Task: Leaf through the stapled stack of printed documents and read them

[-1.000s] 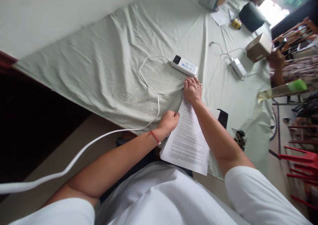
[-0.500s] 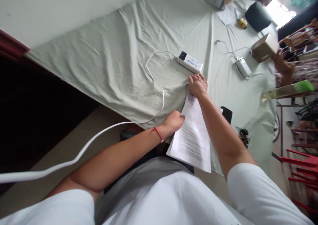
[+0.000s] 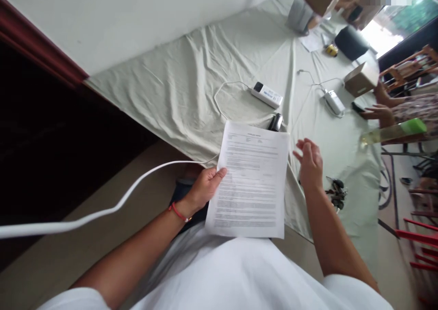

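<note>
My left hand grips the left edge of a printed paper sheet, thumb on top and fingers beneath. The page faces up, tilted over the table's near edge and close to my white shirt; any sheets under it are hidden. To the right of the page, my right hand is in the air with nothing in it, its fingers loosely bent and apart. Just beyond the sheet's top edge lies a small black object with a shiny end, partly covered by the paper. Its kind is unclear.
A white power strip with a white cord lies ahead on the pale tablecloth. Keys, a white adapter, a cardboard box and a green-capped bottle are rightward. Another person's hand rests there.
My right hand has come off the top of the paper and moved right, opening. My left hand has shifted left with the paper, which now lies flatter to view. The black object has come into sight.
</note>
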`<state>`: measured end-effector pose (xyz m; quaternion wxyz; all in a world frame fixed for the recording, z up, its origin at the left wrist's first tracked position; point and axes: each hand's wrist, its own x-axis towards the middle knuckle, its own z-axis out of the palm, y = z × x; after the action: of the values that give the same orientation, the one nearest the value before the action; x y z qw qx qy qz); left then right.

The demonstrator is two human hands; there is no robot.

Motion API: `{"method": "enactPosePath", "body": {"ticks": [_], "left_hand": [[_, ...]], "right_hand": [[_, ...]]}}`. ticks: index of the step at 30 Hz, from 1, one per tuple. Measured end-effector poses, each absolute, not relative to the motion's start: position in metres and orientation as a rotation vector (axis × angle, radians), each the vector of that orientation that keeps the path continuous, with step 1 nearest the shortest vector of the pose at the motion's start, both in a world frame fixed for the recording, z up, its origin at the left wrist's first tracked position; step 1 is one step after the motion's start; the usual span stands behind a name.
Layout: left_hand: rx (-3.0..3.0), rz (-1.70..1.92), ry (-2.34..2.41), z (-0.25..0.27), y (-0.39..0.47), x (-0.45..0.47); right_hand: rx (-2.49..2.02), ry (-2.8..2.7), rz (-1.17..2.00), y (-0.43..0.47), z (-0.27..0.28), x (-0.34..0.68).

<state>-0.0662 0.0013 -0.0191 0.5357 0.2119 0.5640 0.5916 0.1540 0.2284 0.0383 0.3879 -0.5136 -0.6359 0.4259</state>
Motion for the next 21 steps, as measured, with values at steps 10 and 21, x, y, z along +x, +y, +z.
{"method": "enactPosePath", "body": {"ticks": [10, 21], "left_hand": [[0.696, 1.559, 1.366, -0.005, 0.024, -0.068], [0.535, 1.400, 1.260, 0.004, 0.041, -0.087]], "right_hand": [[-1.233, -1.339, 1.791, 0.158, 0.013, 0.159], [-1.105, -1.259, 1.722, 0.179, -0.011, 0.130]]}}
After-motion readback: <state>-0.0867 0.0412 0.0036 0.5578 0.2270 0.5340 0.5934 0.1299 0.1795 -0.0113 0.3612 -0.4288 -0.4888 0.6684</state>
